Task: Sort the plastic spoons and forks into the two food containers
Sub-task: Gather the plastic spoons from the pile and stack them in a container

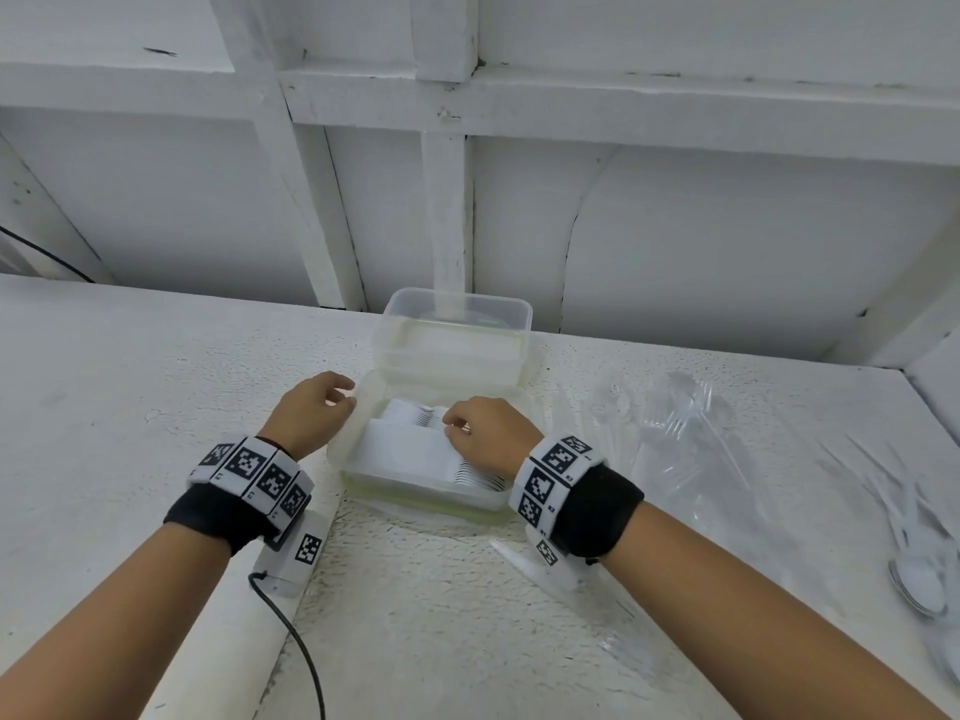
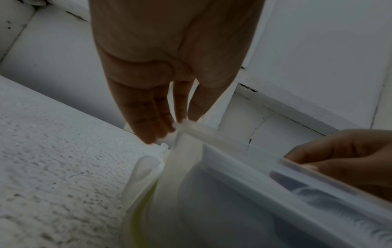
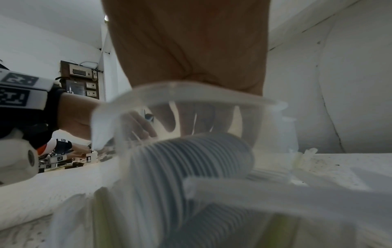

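Head view: near container (image 1: pixel 363 480) between hands, long axis crosswise. Left hand (image 1: pixel 311 415) fingers pinch its left rim; right hand (image 1: pixel 488 433) fingers curled on stacked cutlery (image 1: pixel 415 449) inside.

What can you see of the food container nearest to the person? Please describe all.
The near food container is a shallow rectangular tub of cloudy plastic with a yellow-green seal line at its base. It sits on the white counter, right before a second tub. Stacked white cutlery fills it. The left hand pinches its left rim; the right hand reaches inside.
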Tool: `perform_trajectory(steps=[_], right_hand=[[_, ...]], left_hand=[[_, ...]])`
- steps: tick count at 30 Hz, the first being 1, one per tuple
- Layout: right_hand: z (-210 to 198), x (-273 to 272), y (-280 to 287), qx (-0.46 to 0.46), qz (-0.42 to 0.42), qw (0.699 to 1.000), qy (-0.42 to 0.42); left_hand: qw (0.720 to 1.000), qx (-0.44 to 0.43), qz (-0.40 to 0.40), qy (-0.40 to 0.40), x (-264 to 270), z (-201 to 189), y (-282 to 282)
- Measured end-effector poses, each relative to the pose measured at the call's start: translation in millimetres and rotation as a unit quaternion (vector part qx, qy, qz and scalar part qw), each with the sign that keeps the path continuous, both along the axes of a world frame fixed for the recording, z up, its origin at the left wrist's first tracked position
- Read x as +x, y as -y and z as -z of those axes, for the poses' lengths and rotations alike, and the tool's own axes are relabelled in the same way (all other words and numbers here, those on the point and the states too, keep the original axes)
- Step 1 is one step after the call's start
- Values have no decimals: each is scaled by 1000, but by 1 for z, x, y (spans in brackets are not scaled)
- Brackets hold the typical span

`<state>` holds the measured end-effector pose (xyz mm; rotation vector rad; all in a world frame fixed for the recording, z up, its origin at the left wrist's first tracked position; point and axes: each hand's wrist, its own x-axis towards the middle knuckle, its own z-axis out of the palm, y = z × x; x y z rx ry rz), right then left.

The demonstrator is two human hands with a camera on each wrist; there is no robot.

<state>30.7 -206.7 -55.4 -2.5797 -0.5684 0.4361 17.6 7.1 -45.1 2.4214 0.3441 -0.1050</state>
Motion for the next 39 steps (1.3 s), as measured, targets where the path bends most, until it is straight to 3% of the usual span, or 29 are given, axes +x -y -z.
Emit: perform_trajectory(steps=[6, 11, 15, 18, 22, 26, 29, 32, 39], right_hand=[[-22, -18, 37, 82, 0, 991, 110], [-44, -50, 122, 133, 59, 971, 188], [-42, -77, 208, 83, 156, 967, 185], [-31, -96, 271, 53, 259, 950, 167], [-18, -112, 337, 13, 382, 919, 96], [5, -111, 382, -46, 471, 881, -14], [20, -107, 394, -83, 491, 862, -92], [26, -104, 390, -103, 488, 859, -114], [24, -101, 360, -55, 456, 885, -74]], left_hand=[[980, 37, 23, 192, -12, -25, 43], [928, -6, 191, 321, -31, -58, 131], [889, -61, 341, 299, -37, -57, 210], [872, -72, 425, 233, -38, -44, 270], [843, -33, 522, 128, -38, -22, 339], [788, 37, 613, 50, -41, -4, 392], [749, 118, 652, 1, -45, 6, 420], [729, 169, 663, -17, -48, 15, 435], [746, 224, 627, 16, -59, 28, 435]])
